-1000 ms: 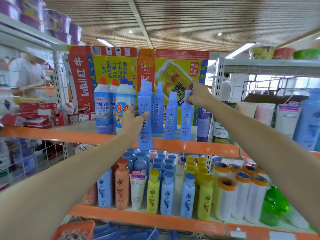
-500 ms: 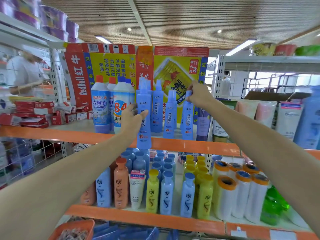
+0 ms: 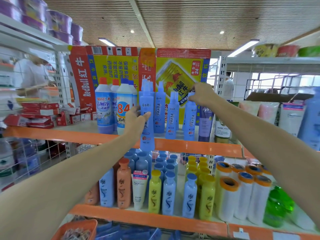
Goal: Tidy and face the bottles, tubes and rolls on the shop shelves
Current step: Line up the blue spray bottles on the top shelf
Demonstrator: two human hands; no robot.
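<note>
Left hand (image 3: 136,118) wrapped round mid-body of tall pale-blue plastic spray bottle (image 3: 146,118), held off and in front of orange-edged upper shelf (image 3: 199,146), base below its lip. Right hand (image 3: 202,94) pinching cap of matching blue bottle (image 3: 190,122) standing on shelf. Probably light, stiff, smooth-walled; top-heavy, tippable. Best gripped at waist, not nozzle.

Upper shelf: five blue spray bottles (image 3: 159,111), two red-capped cleaner bottles (image 3: 103,110). Lower shelf: two orange bottles (image 3: 123,184), one facial tube (image 3: 139,191), about six orange-capped rolls (image 3: 228,200).
</note>
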